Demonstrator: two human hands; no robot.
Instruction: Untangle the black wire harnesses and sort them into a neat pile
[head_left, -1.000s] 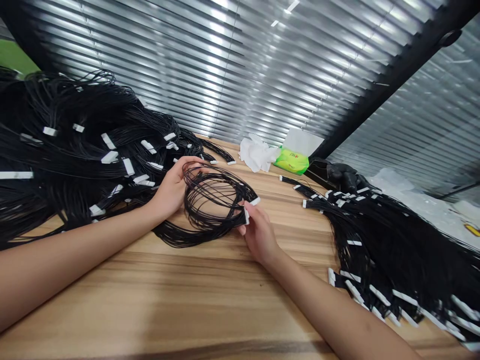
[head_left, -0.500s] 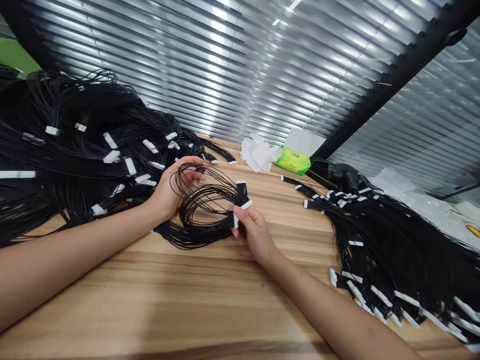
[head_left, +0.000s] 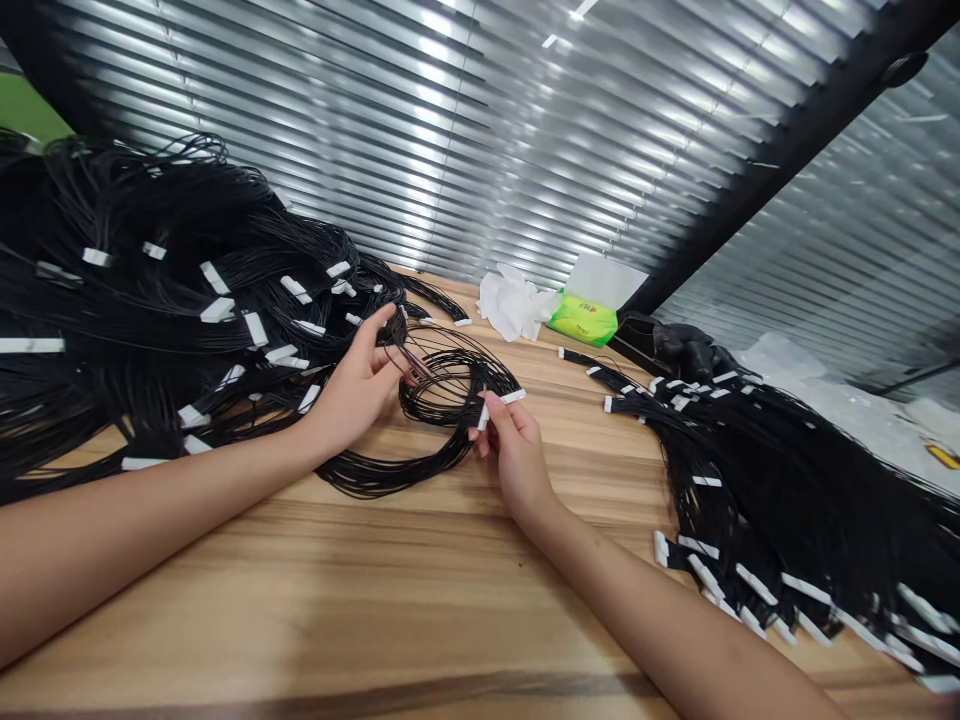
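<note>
A black wire harness (head_left: pixel 442 400) with white connectors lies partly looped on the table in front of me. My right hand (head_left: pixel 517 450) pinches its connector end (head_left: pixel 484 415) between thumb and fingers; a second white connector (head_left: pixel 513 396) shows just above the fingertips. My left hand (head_left: pixel 367 375) is at the far left side of the loop, with a black bunch of wires (head_left: pixel 403 328) between its thumb and fingers. Part of the wires behind the left fingers is hidden. The lower wires curve away leftward, under the left wrist.
A large heap of black harnesses (head_left: pixel 165 300) fills the left side of the wooden table (head_left: pixel 420 600). More harnesses (head_left: pixel 787 480) spread along the right. A green tissue pack (head_left: pixel 585 318) and crumpled white tissue (head_left: pixel 515 303) lie at the back, before a corrugated metallic wall (head_left: pixel 360 140).
The loop has become smaller and shifted right. My left hand has turned, its fingers pointing further up with the bunch of wires. My right hand has stayed by the connectors, moving only slightly.
</note>
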